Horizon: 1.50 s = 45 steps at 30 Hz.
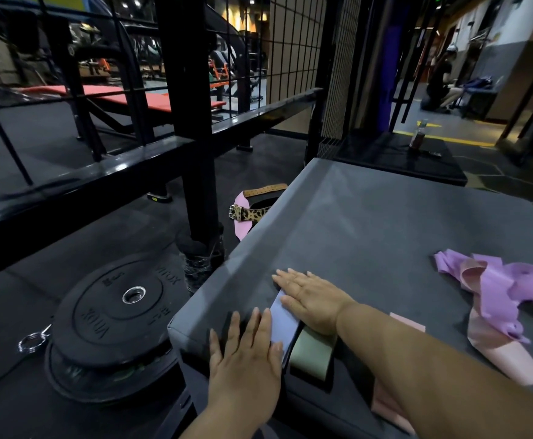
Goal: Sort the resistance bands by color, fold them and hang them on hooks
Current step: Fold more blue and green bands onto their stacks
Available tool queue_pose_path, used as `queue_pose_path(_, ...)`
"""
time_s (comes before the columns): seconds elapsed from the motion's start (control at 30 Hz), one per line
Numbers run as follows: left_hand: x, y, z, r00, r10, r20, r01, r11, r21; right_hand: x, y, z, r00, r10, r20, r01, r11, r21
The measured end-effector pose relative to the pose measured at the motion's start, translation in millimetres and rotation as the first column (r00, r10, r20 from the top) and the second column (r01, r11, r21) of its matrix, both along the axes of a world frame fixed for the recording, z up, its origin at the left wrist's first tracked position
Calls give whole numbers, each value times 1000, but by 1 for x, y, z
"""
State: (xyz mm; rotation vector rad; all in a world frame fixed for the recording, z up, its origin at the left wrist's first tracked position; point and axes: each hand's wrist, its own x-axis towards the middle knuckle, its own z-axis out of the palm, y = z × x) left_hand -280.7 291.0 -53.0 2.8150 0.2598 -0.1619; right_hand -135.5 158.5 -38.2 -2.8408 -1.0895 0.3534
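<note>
Left hand (246,353) and right hand (309,299) are pressing flat, fingers straight, on the blue band (285,324) at the pad's (369,217) near corner, beside a folded green band (312,350), while the tangled pile (496,289) is waiting unsorted and nothing is hanging yet.

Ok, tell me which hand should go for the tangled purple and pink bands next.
Right. The right hand lies flat on the blue band, nearer the tangled bands. The left hand presses that band by the box's near left corner, farther off, and would have to cross the right arm.
</note>
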Motion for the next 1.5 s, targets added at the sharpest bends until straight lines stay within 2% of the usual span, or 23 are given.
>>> queue_pose_path(0.2, 0, -1, 0, 1000, 3, 0, -3, 999, 32, -6, 1, 3, 1000, -6, 11, 6, 1000, -2)
queue_pose_path(0.4, 4, 5, 10, 999, 33, -31, -34, 999, -30, -5, 3, 7, 999, -20, 49, 20, 1000, -7)
queue_pose_path(0.53, 11, 13, 14, 998, 53, -17, -55, 994, -99, -3, 9, 14, 998, -65, 10, 64, 994, 93)
queue_pose_path(0.83, 21, 12, 8, 988, 33, 151, -10, 988, -152, -23, -32, 31, 972, -227, -55, 233, 944, 232)
queue_pose_path(1.03, 13, -42, 44, 986, -31, 164, 37, 999, -37, -46, -96, 34, 945, -325, -29, 324, 925, 200)
queue_pose_path(1.2, 15, -91, 48, 981, -158, 114, 156, 987, 25, -66, -142, 41, 926, -362, 108, 340, 924, 173)
queue_pose_path(1.33, 16, -133, 51, 952, -271, 141, 270, 963, 28, -85, -184, 42, 848, -474, 239, 436, 878, 198)
queue_pose_path(1.5, 11, -194, 54, 882, -432, 188, 433, 901, 35, -124, -257, 35, 697, -665, 268, 618, 747, 245)
